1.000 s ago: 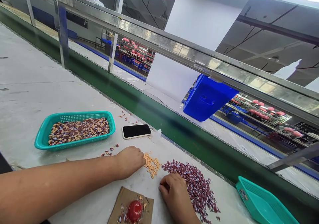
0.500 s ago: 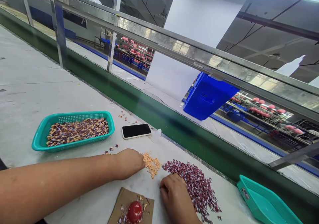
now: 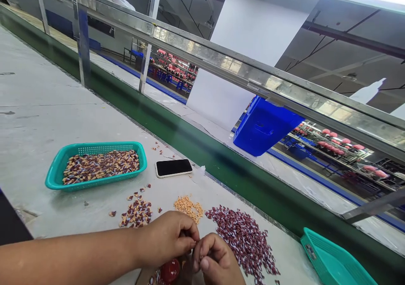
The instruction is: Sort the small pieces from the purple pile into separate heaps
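Along the near edge of the bench (image 3: 41,107), our left hand (image 3: 166,238) and right hand (image 3: 217,259) meet, their fingers (image 3: 202,251) pinched narrow around something too small to make out, just above one red blob (image 3: 170,271) on a cardboard scrap (image 3: 141,278). Beyond lie three loose piles: mixed pieces (image 3: 136,212), orange pieces (image 3: 188,208) and maroon-and-white pieces (image 3: 242,242). Well apart sit two teal baskets, one heaped basket (image 3: 58,171) toward the far edge, one tilted basket (image 3: 319,245) at the right corner, and between them one phone (image 3: 174,168).

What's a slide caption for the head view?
Left hand and right hand meet below orange pieces and maroon pieces.
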